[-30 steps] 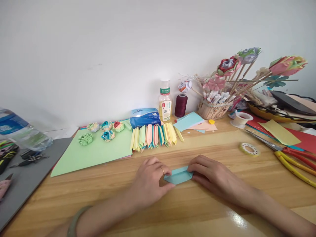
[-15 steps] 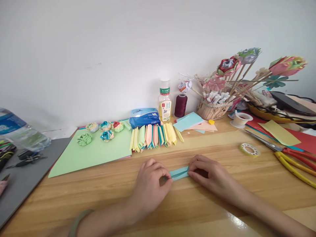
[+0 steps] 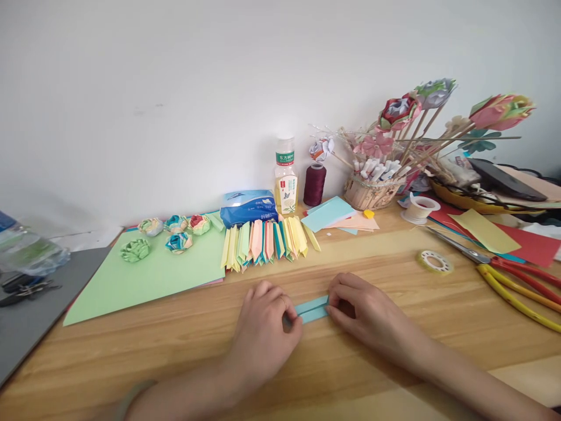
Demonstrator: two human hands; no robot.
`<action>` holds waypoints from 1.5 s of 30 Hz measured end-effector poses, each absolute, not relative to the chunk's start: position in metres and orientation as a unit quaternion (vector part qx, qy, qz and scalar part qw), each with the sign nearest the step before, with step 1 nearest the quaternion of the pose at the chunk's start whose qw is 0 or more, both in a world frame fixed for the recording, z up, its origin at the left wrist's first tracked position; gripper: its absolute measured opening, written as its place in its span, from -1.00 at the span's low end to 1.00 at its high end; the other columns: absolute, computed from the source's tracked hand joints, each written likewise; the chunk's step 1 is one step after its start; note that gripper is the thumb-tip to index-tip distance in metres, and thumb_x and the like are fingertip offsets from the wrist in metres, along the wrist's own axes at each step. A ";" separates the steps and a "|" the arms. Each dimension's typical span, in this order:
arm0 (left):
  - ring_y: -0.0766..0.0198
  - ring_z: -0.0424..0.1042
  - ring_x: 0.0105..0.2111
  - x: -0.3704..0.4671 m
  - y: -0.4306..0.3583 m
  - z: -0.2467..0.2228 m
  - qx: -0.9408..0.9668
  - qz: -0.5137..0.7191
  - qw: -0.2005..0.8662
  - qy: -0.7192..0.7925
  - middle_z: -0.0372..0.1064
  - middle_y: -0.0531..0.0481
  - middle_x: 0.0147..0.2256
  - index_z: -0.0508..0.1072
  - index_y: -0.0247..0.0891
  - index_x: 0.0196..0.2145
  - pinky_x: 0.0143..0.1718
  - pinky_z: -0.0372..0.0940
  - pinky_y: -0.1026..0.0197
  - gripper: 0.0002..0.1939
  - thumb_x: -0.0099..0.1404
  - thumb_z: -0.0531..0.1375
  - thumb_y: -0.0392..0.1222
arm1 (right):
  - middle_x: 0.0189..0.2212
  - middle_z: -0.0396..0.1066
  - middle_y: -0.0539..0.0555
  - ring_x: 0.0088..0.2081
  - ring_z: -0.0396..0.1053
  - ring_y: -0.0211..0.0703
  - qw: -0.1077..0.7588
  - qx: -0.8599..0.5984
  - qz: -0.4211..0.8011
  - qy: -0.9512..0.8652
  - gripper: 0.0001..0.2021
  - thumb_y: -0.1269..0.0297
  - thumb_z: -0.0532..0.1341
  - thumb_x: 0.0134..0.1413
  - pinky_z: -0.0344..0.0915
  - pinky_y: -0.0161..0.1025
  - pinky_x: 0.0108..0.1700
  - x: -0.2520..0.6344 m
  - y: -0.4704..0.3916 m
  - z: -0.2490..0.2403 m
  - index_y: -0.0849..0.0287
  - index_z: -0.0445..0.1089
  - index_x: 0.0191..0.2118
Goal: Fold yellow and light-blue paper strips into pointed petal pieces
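A narrow strip of blue paper (image 3: 312,310), with a lengthwise fold line along its middle, lies low over the wooden table between my hands. My left hand (image 3: 268,330) pinches its left end between thumb and fingers. At the right end, my right hand (image 3: 363,310) has its thumb and fingertips closed on the paper. Behind them stands a row of folded paper pieces (image 3: 267,242) in yellow, green, pink and blue. Several folded paper flowers (image 3: 179,242) sit on a green sheet (image 3: 162,279) to the left.
Scissors (image 3: 495,261), a tape roll (image 3: 435,262) and a white spool (image 3: 419,209) lie at the right. Farther back are a tissue pack (image 3: 248,209), a bottle (image 3: 286,178), maroon thread (image 3: 314,185) and a basket (image 3: 372,193) of paper flowers. A plastic bottle (image 3: 33,248) is at the left.
The camera view has shifted slightly, so most things appear farther left. Both hands still hold the blue strip, and its folded edges look closer together at the middle.
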State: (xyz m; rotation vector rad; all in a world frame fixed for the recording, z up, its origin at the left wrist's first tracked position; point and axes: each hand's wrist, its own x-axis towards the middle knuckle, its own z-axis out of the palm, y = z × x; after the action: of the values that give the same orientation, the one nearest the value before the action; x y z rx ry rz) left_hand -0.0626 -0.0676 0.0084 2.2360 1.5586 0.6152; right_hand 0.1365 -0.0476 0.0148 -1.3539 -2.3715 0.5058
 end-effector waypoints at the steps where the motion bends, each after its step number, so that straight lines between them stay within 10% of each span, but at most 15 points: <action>1: 0.17 0.26 -0.31 -0.062 -0.067 0.008 0.789 0.212 0.169 0.552 0.32 0.08 -0.49 0.30 -0.25 -0.57 -0.27 0.17 0.09 -0.85 0.07 0.20 -0.40 | -0.46 0.30 0.05 -0.38 0.29 -0.17 0.179 -0.474 0.169 -0.845 -0.84 0.54 0.10 0.00 0.25 -0.25 -0.33 0.136 -0.048 0.015 0.18 0.26 -0.50; 11: 0.13 0.27 -0.10 -0.080 -0.063 0.001 0.897 0.230 0.029 0.376 0.40 0.02 -0.09 0.46 -0.09 -0.13 -0.15 0.22 0.05 -0.73 0.31 0.07 -0.34 | -0.40 0.32 0.09 -0.35 0.30 -0.16 0.178 -0.426 0.131 -0.877 -0.86 0.46 0.07 0.14 0.29 -0.22 -0.30 0.142 -0.048 0.013 0.20 0.29 -0.42; 15: 0.09 0.23 0.05 -0.088 -0.062 -0.005 0.937 0.217 -0.084 0.262 0.42 -0.05 -0.06 0.41 -0.31 -0.05 0.02 0.14 -0.04 -0.66 0.37 -0.09 -0.39 | -0.40 0.32 0.09 -0.35 0.28 -0.16 0.172 -0.426 0.130 -0.879 -0.85 0.46 0.07 0.16 0.28 -0.22 -0.30 0.142 -0.049 0.014 0.20 0.28 -0.43; 45: 0.10 0.46 -0.15 -0.058 -0.105 -0.017 0.885 0.277 -0.275 0.255 0.50 -0.21 -0.23 0.49 -0.50 -0.27 -0.12 0.23 0.13 -0.59 0.28 -0.15 -0.48 | -0.38 0.30 0.12 -0.36 0.26 -0.10 0.141 -0.399 0.022 -0.906 -0.85 0.50 0.02 0.16 0.28 -0.17 -0.32 0.140 -0.048 0.008 0.21 0.24 -0.40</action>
State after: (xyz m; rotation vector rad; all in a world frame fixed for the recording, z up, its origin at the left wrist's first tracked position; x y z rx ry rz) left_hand -0.0577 -0.1047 -0.0171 3.4025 0.9808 1.0649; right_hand 0.1398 -0.0478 0.0082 -1.1521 -2.6149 0.0638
